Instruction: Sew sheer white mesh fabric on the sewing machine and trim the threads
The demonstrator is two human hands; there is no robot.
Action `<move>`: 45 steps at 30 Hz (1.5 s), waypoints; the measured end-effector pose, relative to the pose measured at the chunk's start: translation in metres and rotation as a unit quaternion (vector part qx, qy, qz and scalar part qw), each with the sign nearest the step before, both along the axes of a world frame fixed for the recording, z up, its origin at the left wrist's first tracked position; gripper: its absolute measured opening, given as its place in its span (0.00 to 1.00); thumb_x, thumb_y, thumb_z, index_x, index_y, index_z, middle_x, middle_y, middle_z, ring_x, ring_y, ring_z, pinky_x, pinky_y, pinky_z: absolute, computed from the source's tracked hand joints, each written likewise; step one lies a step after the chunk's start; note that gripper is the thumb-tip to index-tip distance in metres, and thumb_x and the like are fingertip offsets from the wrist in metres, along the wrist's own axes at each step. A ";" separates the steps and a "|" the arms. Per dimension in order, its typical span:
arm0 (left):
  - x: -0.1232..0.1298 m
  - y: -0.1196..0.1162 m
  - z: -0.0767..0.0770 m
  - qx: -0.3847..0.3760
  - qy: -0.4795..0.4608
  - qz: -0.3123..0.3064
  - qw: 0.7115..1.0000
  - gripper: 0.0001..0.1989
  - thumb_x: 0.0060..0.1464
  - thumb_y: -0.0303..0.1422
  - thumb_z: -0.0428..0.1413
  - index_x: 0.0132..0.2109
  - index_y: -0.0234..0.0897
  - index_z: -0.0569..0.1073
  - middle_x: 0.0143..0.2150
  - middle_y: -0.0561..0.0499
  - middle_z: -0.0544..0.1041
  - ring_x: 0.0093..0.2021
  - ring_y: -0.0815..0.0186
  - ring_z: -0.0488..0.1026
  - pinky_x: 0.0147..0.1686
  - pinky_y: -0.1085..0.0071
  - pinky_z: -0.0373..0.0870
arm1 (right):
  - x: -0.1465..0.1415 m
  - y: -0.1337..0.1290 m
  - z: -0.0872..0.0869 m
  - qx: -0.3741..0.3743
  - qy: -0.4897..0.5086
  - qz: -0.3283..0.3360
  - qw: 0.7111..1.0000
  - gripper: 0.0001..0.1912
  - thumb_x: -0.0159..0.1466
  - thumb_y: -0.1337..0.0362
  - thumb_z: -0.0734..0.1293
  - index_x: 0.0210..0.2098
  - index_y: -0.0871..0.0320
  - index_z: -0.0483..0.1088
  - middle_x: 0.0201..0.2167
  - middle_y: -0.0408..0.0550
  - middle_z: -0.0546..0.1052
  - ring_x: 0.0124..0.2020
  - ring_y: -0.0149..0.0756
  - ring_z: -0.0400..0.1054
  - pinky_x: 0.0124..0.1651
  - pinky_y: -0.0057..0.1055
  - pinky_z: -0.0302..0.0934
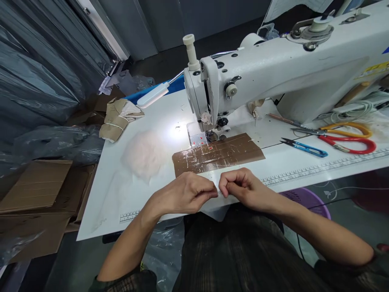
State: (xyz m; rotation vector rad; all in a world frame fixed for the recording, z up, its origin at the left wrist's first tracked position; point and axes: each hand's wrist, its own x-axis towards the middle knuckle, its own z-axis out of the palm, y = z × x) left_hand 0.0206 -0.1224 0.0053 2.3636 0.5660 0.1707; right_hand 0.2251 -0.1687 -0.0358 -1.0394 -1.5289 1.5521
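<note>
My left hand point(197, 192) and my right hand point(240, 185) are close together over the front edge of the white table, fingers curled into pinches. Whatever lies between the fingertips is too small or hidden to make out. Just beyond them, brown tape point(219, 156) covers the bed of the white sewing machine point(258, 69). Its needle area point(209, 134) stands right behind the tape. To the left of my hands a fluffy pale pink piece point(146, 156) rests on the table point(112, 202).
Blue thread snips point(304, 148), scissors with orange handles point(346, 129) and red-handled scissors point(349, 144) lie at the right. A lamp point(153, 95) lights the table. A wrapped bundle point(117, 119) sits at the back left corner; cardboard boxes point(36, 186) stand left. A purple basket point(306, 198) is below.
</note>
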 end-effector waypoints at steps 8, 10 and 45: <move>-0.036 0.023 0.002 -0.023 0.012 0.084 0.996 0.11 0.65 0.34 0.52 0.37 0.36 0.77 0.44 0.45 0.76 0.43 0.64 0.73 0.42 0.70 0.69 | 0.079 -0.003 0.005 0.020 -0.247 -0.071 0.966 0.19 0.64 0.53 0.65 0.48 0.58 0.75 0.21 0.40 0.67 0.20 0.30 0.56 0.24 0.29 0.51; -0.031 0.028 -0.001 -0.058 0.039 0.075 0.995 0.13 0.65 0.35 0.51 0.36 0.35 0.77 0.36 0.48 0.77 0.35 0.68 0.72 0.35 0.73 0.67 | 0.086 0.001 0.007 0.078 -0.323 -0.041 0.942 0.32 0.63 0.49 0.68 0.62 0.58 0.67 0.31 0.46 0.74 0.27 0.35 0.66 0.30 0.32 0.60; -0.018 0.129 0.001 0.260 0.299 0.258 0.881 0.14 0.65 0.35 0.49 0.42 0.33 0.77 0.41 0.41 0.75 0.40 0.57 0.73 0.31 0.67 0.61 | 0.096 0.079 0.011 0.150 -0.435 -0.143 0.876 0.12 0.67 0.54 0.63 0.35 0.55 0.73 0.31 0.53 0.76 0.24 0.39 0.65 0.29 0.36 0.54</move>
